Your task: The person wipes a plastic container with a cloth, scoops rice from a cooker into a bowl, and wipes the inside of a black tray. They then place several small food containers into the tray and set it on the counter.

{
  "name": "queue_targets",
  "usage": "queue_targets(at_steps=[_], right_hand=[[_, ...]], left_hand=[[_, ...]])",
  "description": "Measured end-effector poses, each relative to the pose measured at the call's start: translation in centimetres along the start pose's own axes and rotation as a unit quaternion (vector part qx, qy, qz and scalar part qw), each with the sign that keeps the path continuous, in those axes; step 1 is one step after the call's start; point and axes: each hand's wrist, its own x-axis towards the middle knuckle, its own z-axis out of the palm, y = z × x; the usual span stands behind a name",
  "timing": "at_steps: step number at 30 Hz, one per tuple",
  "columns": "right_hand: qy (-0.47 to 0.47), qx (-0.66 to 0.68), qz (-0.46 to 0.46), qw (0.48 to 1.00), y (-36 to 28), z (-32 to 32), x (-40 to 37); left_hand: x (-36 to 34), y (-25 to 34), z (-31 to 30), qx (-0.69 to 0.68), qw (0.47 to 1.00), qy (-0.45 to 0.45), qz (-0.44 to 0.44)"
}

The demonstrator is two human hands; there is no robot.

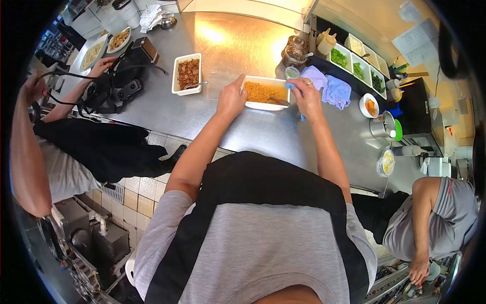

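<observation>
A white rectangular container (268,107) of orange-yellow crumbly food (260,92) sits on the steel counter in front of me, a spoon (279,101) lying in it. Its left end is gripped by my left hand (231,99), closed with the thumb along the side. At the right end, my right hand (308,100) pinches a blue cloth (290,85) against the rim; part of the cloth is hidden under the fingers. Left of these stands a second white container (175,81) holding browned bits (188,72) and a spoon (196,85).
Folded purple-blue cloths (335,92) and jars (294,53) lie beyond my right hand. A rack of green toppings (358,70) and a white bowl (369,106) stand further right. One person with a black bag (114,83) is at left, another person (425,218) at right.
</observation>
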Motion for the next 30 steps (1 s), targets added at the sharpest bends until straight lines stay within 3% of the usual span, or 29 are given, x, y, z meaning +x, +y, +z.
queue_targets(at_steps=[4,7,8,10,11,14,19,22,26,28,29,30], right_hand=[[-0.056,-0.041,-0.055,0.996,-0.1,-0.9,-1.7],[-0.123,0.074,0.073,0.987,-0.3,-2.5,-3.9],[-0.163,0.09,0.153,0.971,-0.1,-3.3,-4.5],[-0.239,0.119,0.31,0.913,0.0,-4.8,-5.5],[-0.23,0.124,0.309,0.915,-0.3,-5.0,-5.8],[-0.165,0.122,0.277,0.939,-1.8,-4.8,-6.0],[0.026,0.07,0.131,0.989,-2.8,-1.0,-3.3],[0.046,0.018,0.058,0.997,-3.5,2.4,-3.3],[-0.077,0.074,0.032,0.994,-6.2,3.0,-5.2],[-0.151,0.142,0.055,0.977,-5.6,2.6,-5.8],[-0.14,0.138,0.069,0.978,-5.5,2.0,-5.9],[-0.13,0.134,0.082,0.979,-5.2,1.3,-6.1]], left_hand=[[0.2,0.1,0.0,0.022,0.999,0.015,0.025],[0.3,-0.1,0.2,0.046,0.998,0.023,0.032],[0.0,-0.1,0.3,0.055,0.998,0.026,0.032],[-0.6,1.0,-0.3,-0.078,0.993,-0.035,-0.082],[-0.9,1.4,-0.4,-0.144,0.978,-0.065,-0.138],[-1.5,0.9,0.5,-0.335,0.922,-0.077,-0.176],[-1.6,1.2,1.7,-0.407,0.886,-0.087,-0.203],[-2.0,1.9,2.3,-0.428,0.877,-0.065,-0.208],[-1.3,0.3,3.8,-0.37,0.913,-0.036,-0.167],[-1.4,0.3,3.3,-0.461,0.866,-0.023,-0.195],[-1.5,0.0,2.7,-0.505,0.838,-0.014,-0.205],[-1.7,-1.0,2.2,-0.491,0.846,-0.015,-0.208]])
